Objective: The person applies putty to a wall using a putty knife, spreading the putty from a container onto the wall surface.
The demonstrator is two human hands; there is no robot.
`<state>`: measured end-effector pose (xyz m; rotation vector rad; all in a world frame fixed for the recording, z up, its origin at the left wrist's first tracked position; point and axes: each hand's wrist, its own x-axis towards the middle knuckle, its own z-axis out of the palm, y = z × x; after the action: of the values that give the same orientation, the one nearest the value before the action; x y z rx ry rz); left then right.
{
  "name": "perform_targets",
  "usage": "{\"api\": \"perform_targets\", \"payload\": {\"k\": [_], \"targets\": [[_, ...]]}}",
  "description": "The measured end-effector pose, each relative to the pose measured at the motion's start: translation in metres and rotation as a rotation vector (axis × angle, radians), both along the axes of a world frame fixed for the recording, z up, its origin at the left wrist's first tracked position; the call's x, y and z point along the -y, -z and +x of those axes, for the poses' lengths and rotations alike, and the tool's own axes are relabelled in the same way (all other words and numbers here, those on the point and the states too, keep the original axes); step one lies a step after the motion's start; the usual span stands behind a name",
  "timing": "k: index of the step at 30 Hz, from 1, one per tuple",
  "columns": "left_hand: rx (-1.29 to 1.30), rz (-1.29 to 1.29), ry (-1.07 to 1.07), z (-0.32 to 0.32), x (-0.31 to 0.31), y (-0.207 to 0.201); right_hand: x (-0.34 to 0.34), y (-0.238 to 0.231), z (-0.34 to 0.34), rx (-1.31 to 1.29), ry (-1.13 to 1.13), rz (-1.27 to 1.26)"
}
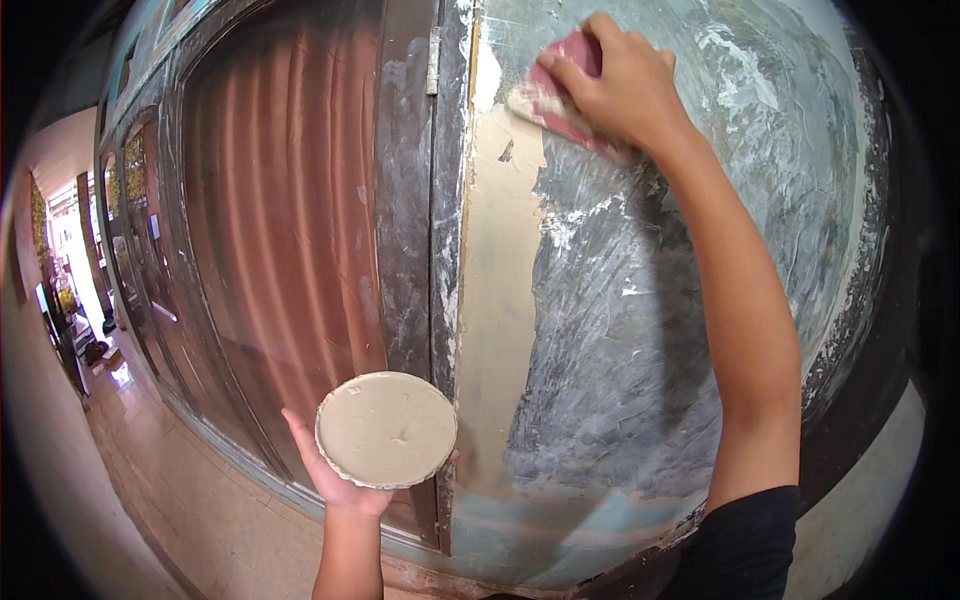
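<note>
My right hand [628, 88] is raised high against the wall and closed round a pinkish-red scraper [572, 112], slightly blurred, with beige paste along its left edge. The scraper meets the wall [620, 330] near the top of a smooth beige strip of wall filler [497, 260], which runs down beside the door frame. Low in front of the door, my left hand [345, 488] supports a round, shallow dish of beige paste [387, 428] from below. Its thumb sticks out at the left of the rim; most of the other fingers are hidden under the dish.
Left of the strip stands a dark, paint-smeared door frame [408, 220] with a hinge [433, 62]. Reddish-brown curtains [290, 200] hang behind the glass. A tiled floor [160, 470] leads to a bright opening [75, 250] at far left. White patches mark the grey wall.
</note>
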<state>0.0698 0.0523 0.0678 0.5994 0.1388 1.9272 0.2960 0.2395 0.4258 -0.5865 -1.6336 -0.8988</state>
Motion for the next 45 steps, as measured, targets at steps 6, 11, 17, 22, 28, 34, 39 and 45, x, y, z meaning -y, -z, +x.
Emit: {"api": "perform_targets", "payload": {"k": [6,11,17,22,28,34,39,45], "targets": [[0.068,-0.098,-0.117,-0.002,0.013,0.003,0.002,0.039,-0.013,0.139,0.054,0.028],[0.039,-0.096,-0.116,-0.001,0.011,0.005,0.006,0.012,-0.005,-0.044,-0.024,0.060],[0.024,-0.057,-0.111,0.000,0.018,0.005,0.004,0.044,-0.014,0.133,0.041,0.042],[0.046,-0.078,-0.111,0.003,0.016,0.011,0.003,0.009,-0.007,-0.058,0.000,0.065],[0.047,-0.102,-0.107,0.004,0.024,0.018,0.007,0.050,-0.018,0.158,0.033,-0.004],[0.053,-0.156,-0.095,0.005,0.025,0.010,0.009,0.011,-0.013,-0.081,0.058,-0.001],[0.071,-0.139,-0.078,0.001,0.031,0.015,0.013,0.056,-0.024,0.117,0.059,-0.078],[0.031,-0.160,-0.098,0.005,0.024,0.010,0.009,0.018,-0.010,-0.071,0.071,-0.019]]}}
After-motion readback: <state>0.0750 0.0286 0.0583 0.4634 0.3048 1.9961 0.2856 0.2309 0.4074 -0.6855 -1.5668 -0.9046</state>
